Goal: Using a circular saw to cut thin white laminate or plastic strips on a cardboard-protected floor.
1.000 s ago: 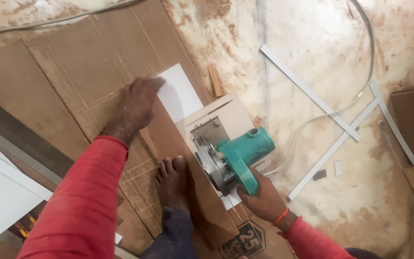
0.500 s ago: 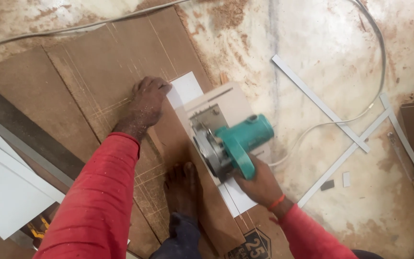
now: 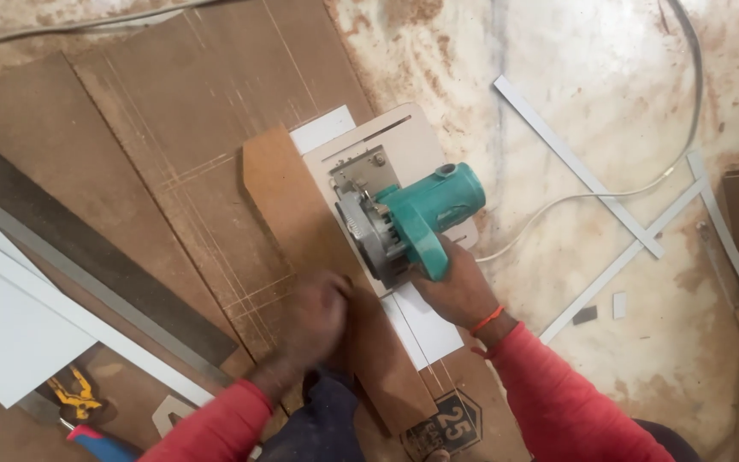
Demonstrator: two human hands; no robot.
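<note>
1. Circular saw (image 3: pixel 412 224), teal-bodied with a grey blade guard, sits on its pale base plate on top of a white panel (image 3: pixel 425 329), near the middle of the floor (image 3: pixel 558 77).
2. Your right hand (image 3: pixel 458 287) holds the saw's teal handle from below, fingers clamped around it.
3. Your left hand (image 3: pixel 316 321) is blurred; it rests on a narrow brown board strip (image 3: pixel 318 257) lying just beside the saw's left edge. You cannot tell whether its fingers are spread or curled.
4. Both of your sleeves are red, and an orange band circles your right wrist.
5. Under the strip lies a large brown board (image 3: pixel 207 128) marked with thin scored lines.
6. White cord (image 3: pixel 609 192) runs from the saw across the floor, passing thin white strips (image 3: pixel 575 162) scattered to the right.
7. At lower left, yellow-handled pliers (image 3: pixel 74 395) lie near a long grey straightedge (image 3: pixel 87 278).
</note>
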